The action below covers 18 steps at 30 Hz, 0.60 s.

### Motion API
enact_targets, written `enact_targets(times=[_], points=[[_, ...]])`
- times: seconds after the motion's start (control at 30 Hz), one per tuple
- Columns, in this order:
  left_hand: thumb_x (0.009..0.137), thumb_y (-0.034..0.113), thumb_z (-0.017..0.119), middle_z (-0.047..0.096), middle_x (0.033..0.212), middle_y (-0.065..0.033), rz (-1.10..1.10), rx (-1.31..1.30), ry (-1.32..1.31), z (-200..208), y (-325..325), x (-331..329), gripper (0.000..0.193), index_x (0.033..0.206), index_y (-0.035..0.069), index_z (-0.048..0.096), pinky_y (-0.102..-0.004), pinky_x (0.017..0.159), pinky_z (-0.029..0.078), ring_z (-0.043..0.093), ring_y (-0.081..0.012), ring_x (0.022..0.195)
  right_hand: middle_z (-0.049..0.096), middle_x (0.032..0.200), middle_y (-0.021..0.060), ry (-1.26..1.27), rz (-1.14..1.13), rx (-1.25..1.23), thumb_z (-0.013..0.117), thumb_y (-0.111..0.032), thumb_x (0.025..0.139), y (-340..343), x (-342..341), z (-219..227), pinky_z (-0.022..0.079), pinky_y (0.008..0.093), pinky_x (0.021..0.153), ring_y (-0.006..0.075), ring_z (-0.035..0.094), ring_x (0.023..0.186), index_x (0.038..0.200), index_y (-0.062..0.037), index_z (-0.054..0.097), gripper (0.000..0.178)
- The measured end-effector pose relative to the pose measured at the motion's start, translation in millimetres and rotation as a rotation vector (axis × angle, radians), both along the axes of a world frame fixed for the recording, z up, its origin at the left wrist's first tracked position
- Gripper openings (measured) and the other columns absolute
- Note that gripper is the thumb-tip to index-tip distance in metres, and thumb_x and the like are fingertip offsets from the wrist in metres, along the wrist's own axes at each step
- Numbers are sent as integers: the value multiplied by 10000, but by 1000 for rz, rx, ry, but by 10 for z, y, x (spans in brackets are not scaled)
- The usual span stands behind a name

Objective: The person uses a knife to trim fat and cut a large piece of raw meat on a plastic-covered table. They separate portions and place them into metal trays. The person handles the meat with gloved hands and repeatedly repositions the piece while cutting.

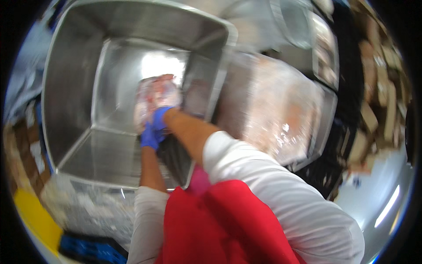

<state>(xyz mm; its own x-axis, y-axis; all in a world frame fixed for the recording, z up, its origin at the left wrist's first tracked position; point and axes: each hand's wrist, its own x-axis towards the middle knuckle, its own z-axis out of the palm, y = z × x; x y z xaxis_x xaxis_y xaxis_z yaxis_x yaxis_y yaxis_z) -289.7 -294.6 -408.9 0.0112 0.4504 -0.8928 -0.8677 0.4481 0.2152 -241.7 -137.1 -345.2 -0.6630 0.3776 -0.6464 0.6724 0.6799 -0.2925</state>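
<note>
My left hand [150, 135] and my right hand [161, 118], both in blue gloves, are close together inside a deep metal bin [72, 79]. They are closed at the near end of a pink and red piece of raw meat [157, 93] with pale patches. My right forearm crosses the bin's right rim, while the left reaches in over its near edge. Motion blurs the fingers, and the underside of the meat is hidden.
Right of the bin, a container [327, 119] holds pale pink contents under clear plastic film [281, 105]. Behind it are more metal containers [325, 53]. Cardboard pieces [378, 97] lie at far right. Near left are clear plastic wrapping [92, 207] and a yellow object [35, 215].
</note>
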Motion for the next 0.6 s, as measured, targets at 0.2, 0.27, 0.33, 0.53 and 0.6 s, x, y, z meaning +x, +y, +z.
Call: enact_targets(times=[0.2, 0.27, 0.33, 0.53, 0.6], points=[[996, 343, 593, 725, 1088, -112, -1291, 141, 1155, 872, 282, -370, 253, 1056, 110, 672, -431, 805, 565, 708, -264, 968, 738, 1091, 178, 239, 134, -223, 610, -410, 883, -327, 152, 1190, 523, 467, 963, 357, 702, 1040, 1146, -74, 740, 446], [1019, 360, 571, 719, 1112, -104, -709, 127, 772, 142, -327, -844, 308, 1133, 90, 665, -422, 844, 553, 696, -251, 995, 746, 1052, 173, 386, -10, -302, 607, -382, 886, -377, 457, 1696, 539, 469, 911, 371, 711, 963, 1144, -63, 740, 431], [1041, 377, 549, 714, 1137, -97, -330, 91, 584, 75, -448, -1044, 367, 1209, 70, 659, -414, 882, 542, 683, -239, 1022, 739, 1046, 173, 625, -181, -314, 625, -355, 891, -450, 883, 2054, 554, 460, 855, 388, 708, 904, 1183, -53, 710, 428], [1043, 200, 573, 717, 1131, -127, -332, 235, 1007, 1877, 1084, 169, 282, 1190, -25, 658, -358, 859, 529, 681, -226, 1000, 727, 1036, 162, 960, -747, -227, 671, -386, 938, -442, 3133, 2876, 570, 415, 840, 350, 712, 943, 1234, -90, 690, 420], [1036, 208, 597, 728, 1116, -126, -427, 386, 1148, 2500, 1647, 947, 295, 1181, -36, 679, -386, 890, 526, 688, -247, 975, 739, 999, 146, 928, -961, -102, 695, -335, 944, -564, 4041, 2923, 573, 387, 825, 295, 726, 898, 1169, -76, 721, 344]])
